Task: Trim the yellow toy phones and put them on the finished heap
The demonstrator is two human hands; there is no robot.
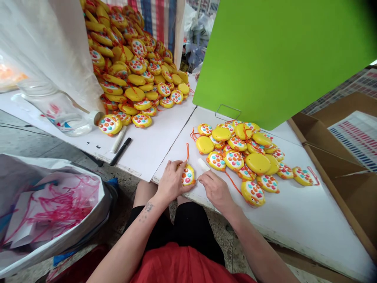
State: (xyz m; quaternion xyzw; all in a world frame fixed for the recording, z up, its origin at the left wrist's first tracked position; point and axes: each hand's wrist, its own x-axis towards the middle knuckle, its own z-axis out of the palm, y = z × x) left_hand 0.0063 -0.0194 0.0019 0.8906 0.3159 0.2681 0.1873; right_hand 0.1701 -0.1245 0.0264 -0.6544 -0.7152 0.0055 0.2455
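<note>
At the table's front edge, my left hand (171,179) is closed around a yellow dotted toy (187,175) with red, blue and orange spots on a white face. An orange cord loop stands up from its far side. My right hand (214,188) pinches a white-handled tool (204,165) whose thin dark tip meets or nearly meets the toy's right edge. The exact kind of tool cannot be made out. To the right of my hands lies a small pile of similar toys (235,159), some face up, others showing plain yellow backs.
A large heap of toys (138,67) spills from a sack at the back left. Nearby are a clear plastic jar (70,114), a black marker (120,151) and a white pen (118,139). A green board (265,59) rises behind. Cardboard boxes (347,184) border the right; a bag (103,196) stands left.
</note>
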